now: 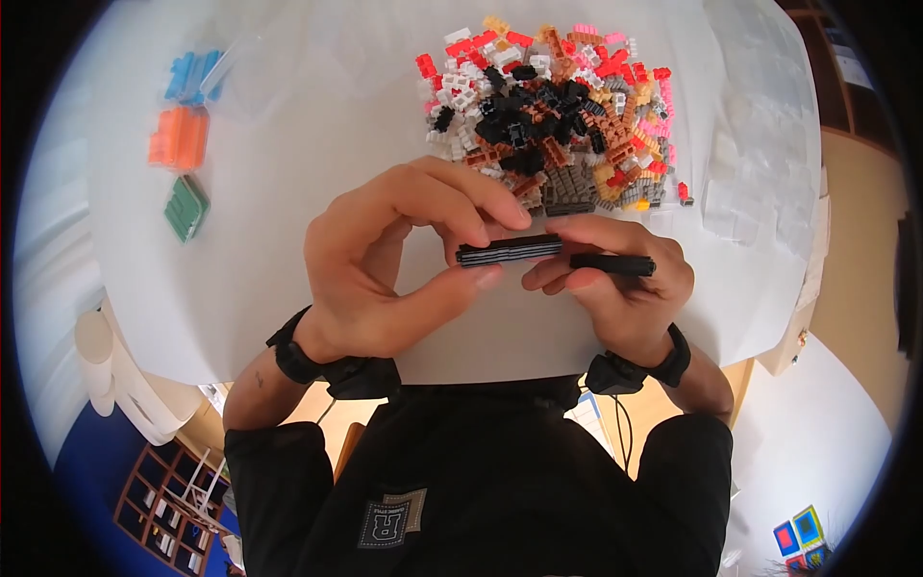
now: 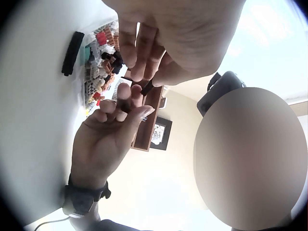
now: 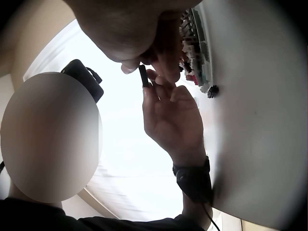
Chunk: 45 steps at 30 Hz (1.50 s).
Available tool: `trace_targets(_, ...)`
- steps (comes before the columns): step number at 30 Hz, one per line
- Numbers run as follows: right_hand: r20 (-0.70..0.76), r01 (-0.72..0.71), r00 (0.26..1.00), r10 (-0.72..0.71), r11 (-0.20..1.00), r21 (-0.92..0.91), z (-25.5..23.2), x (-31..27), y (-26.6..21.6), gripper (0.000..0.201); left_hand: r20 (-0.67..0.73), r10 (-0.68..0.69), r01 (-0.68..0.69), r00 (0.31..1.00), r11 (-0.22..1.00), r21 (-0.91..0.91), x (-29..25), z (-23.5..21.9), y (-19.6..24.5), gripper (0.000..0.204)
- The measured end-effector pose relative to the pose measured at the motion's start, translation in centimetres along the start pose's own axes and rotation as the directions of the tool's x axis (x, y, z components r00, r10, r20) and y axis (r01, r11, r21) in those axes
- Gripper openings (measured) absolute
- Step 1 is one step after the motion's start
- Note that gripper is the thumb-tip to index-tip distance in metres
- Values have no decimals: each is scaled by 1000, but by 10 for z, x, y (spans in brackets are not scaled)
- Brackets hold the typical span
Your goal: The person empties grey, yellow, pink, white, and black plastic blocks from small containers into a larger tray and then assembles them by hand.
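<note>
My left hand (image 1: 346,274) pinches a thin black bar of building bricks (image 1: 510,251) between thumb and fingers, its ridged grey-lit side showing. My right hand (image 1: 639,303) holds a second black brick bar (image 1: 615,263) between its thumb and fingers. Its index fingertip is right at the right end of the first bar. In the right wrist view the pinched bar (image 3: 143,76) stands out against the bright window. The left wrist view shows another black brick bar (image 2: 72,54) lying on the table by the pile.
A large pile of mixed small bricks (image 1: 630,144) lies beyond the hands on the white table (image 1: 288,192). Blue (image 1: 192,77), orange (image 1: 178,137) and green brick blocks (image 1: 187,208) stand at the left. Clear plastic packaging (image 1: 750,183) lies at the right.
</note>
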State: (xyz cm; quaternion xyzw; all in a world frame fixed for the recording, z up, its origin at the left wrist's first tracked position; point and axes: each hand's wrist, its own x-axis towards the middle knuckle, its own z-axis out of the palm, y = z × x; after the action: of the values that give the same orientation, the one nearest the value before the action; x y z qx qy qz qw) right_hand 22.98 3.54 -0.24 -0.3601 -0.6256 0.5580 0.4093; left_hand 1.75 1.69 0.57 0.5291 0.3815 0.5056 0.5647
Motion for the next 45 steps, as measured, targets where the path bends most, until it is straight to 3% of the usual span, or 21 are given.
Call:
trace_targets(3, 9, -8, 1000, 8, 1000, 14, -3, 0, 1, 28, 13, -14, 14, 1000, 1000, -16, -3, -3, -2, 23)
trace_targets(5, 56, 41, 998, -40, 999, -15, -6, 1, 1, 26, 67, 60, -62, 996, 998, 22, -2, -5, -4, 23)
trace_targets(8, 60, 93, 993, -96, 994, 57, -5, 5, 3, 27, 91, 67, -76, 994, 993, 95, 0, -7, -1, 25)
trace_targets(12, 12, 184, 982, -186, 979, 83, -4, 6, 9, 32, 76, 65, -72, 995, 993, 95, 0, -5, 1, 25)
trace_targets(15, 87, 263, 961, -263, 965, 10, -16, 4, 10, 36, 23, 40, -41, 999, 999, 16, -1, -2, 0, 25)
trace_targets(18, 53, 173, 983, -174, 985, 17, -16, -1, 8, 39, 43, 44, -44, 998, 999, 7, -2, -3, -3, 26)
trace_targets(20, -16, 24, 1000, -22, 989, 147, -10, 0, 2, 31, 57, 74, -77, 996, 996, 40, -1, -3, -5, 26)
trace_targets(24, -84, 47, 996, -31, 979, 200, -5, -2, 4, 25, 47, 53, -56, 997, 996, 73, 1, -3, -2, 24)
trace_targets(30, -44, -13, 999, 24, 971, 237, -11, -1, 2, 20, 113, 62, -79, 992, 985, 151, 3, -4, -2, 22)
trace_targets(33, -45, -17, 999, 27, 979, 202, -11, -1, 3, 20, 122, 0, -16, 992, 991, 135, 1, -3, 0, 23)
trace_targets(38, -11, -148, 987, 158, 947, 286, -12, 0, -3, 25, 99, 36, -50, 994, 989, 142, 2, -3, -5, 23)
trace_targets(42, 3, -98, 995, 100, 966, 240, -12, 2, 2, 29, 136, 71, -84, 988, 993, 85, -2, 2, -10, 23)
trace_targets(44, 73, -31, 997, 18, 983, 183, -14, 3, 3, 25, 22, -85, 87, 996, 987, -136, -8, 10, -8, 24)
trace_targets(45, 74, -33, 997, 20, 982, 184, -13, 3, 2, 25, 21, -87, 89, 996, 987, -136, -8, 10, -6, 24)
